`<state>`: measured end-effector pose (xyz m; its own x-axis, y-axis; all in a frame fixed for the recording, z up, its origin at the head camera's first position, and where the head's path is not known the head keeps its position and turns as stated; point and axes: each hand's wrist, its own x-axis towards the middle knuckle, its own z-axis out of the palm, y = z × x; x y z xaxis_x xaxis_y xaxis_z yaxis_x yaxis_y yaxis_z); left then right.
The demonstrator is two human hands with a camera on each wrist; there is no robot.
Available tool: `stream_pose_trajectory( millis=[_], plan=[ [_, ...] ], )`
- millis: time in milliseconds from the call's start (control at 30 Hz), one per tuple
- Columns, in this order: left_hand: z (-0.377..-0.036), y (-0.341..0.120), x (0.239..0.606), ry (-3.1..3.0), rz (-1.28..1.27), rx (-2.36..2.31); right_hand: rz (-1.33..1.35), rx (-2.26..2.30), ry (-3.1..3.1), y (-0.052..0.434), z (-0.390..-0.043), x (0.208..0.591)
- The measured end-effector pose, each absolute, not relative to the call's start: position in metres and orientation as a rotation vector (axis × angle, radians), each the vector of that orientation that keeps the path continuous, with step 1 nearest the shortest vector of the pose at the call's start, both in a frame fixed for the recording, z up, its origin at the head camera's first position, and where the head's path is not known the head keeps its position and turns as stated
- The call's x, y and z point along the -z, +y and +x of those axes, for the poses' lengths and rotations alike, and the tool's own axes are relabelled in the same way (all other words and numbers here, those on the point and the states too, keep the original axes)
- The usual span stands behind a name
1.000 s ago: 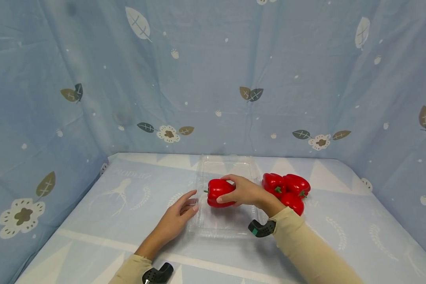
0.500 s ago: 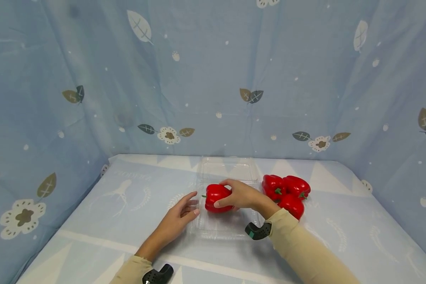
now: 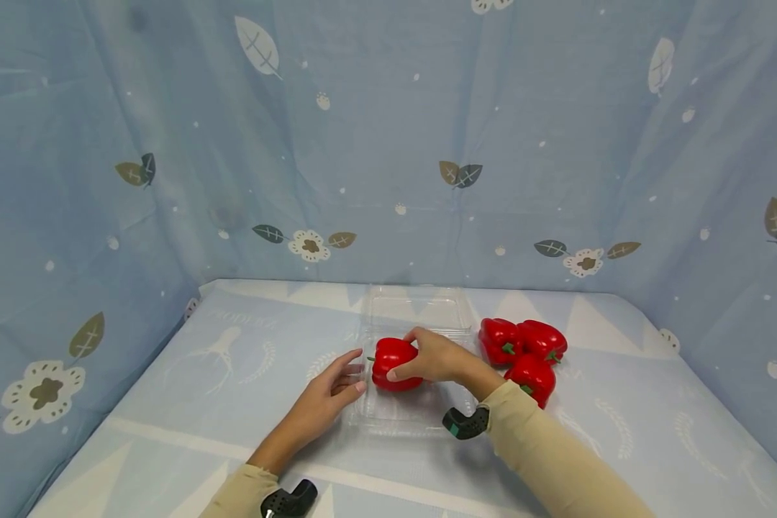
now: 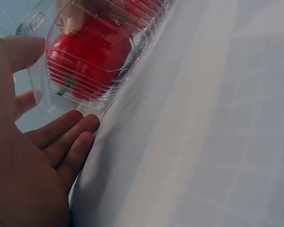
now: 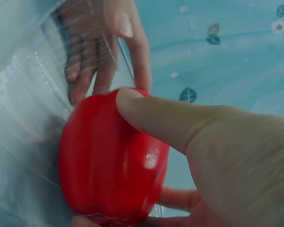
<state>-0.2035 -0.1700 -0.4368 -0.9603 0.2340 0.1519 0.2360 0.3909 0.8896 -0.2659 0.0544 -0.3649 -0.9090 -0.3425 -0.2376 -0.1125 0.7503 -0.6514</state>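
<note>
A red bell pepper with a green stem sits low inside the clear plastic clamshell box, near its left wall. My right hand grips this pepper from the right, its thumb on the near side; the right wrist view shows the thumb lying across the pepper. At the box's left side is my left hand, fingers extended and thumb apart. In the left wrist view its fingertips lie against or very near the box wall; whether they press cannot be told.
Several more red bell peppers are clustered on the table right of the box, beside my right forearm. The box's open lid lies toward the back. A blue patterned curtain rises behind the table.
My right hand has brought the pepper slightly left, toward me and down into the box. The left hand has stayed almost still beside the box.
</note>
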Motion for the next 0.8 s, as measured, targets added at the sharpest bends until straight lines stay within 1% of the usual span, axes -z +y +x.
stream_pose_trajectory(
  millis=[800],
  plan=[
    [-0.2039,-0.168,0.4358,-2.637,-0.381,1.673,-0.331,0.946,2.651,0.0546,-0.2625,0.3636]
  ],
)
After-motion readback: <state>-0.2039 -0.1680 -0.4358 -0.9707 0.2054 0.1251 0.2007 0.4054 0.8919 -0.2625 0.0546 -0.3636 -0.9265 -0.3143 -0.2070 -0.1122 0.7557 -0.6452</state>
